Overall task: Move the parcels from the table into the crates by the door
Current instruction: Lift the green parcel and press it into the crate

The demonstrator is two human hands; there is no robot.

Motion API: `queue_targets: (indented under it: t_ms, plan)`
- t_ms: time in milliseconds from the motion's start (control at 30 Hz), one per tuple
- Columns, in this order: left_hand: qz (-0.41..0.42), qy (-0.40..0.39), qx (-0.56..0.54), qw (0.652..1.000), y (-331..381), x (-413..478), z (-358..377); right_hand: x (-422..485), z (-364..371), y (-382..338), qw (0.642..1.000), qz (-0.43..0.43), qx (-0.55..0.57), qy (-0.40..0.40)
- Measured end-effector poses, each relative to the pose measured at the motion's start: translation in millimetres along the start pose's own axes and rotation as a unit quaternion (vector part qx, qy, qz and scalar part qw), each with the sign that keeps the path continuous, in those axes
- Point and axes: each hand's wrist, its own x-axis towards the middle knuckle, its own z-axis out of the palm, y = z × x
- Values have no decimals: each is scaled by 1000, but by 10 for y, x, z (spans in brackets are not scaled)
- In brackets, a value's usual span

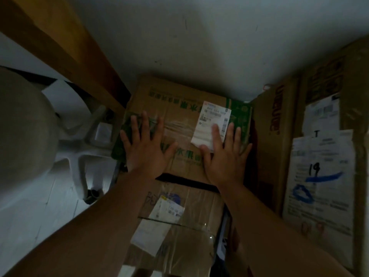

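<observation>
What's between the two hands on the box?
Head view: only the bare top of the box, with a clear tape strip and green print. The white label lies partly under the right hand; the left hand rests flat opposite.

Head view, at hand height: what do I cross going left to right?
Pale rounded object → left hand → right hand → carton with red lettering → carton with the label marked 19.

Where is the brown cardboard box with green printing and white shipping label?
Head view, centre: the box sits against the white wall, with the left hand and right hand flat on it and a tall brown carton immediately right.
</observation>
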Motion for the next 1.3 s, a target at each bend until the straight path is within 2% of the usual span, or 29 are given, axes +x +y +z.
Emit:
queue_targets:
  t_ms: [167,200,267,333,400,533,600,800,967,1067,1167,1233,1300]
  plan:
    - [-30,15,-14,999,29,-58,-6,-17,6,0,999,1,33,11]
    - [-54,18,-31,998,37,-61,-34,-35,-2,1,998,10,52,22]
    - [-152,41,-129,979,-6,14,-116,-86,-49,-24,991,66,113,39]
    - [-258,36,-246,934,-123,190,-201,-99,-127,-85,967,155,197,39]
    - [-295,12,-298,908,-227,326,-217,-44,-232,-144,940,228,252,40]
    - [-289,59,-317,901,-293,239,-130,219,-444,-180,859,346,372,62]
    - [-298,97,-318,895,-325,164,-74,232,-477,-193,832,375,401,75]
    - [-293,171,-334,879,-308,114,-20,95,-283,-235,824,334,427,164]
    - [-300,204,-348,864,-216,126,-45,127,-177,-297,836,309,405,203]
    - [-306,216,-337,864,-208,80,-86,112,-234,-243,810,326,440,208]
    - [-308,232,-348,854,-246,104,-134,78,-291,-221,802,295,461,241]
    - [-306,228,-348,856,-253,96,-117,57,-262,-209,813,288,447,238]
    - [-291,218,-341,867,-214,84,-74,39,-179,-199,839,266,417,226]
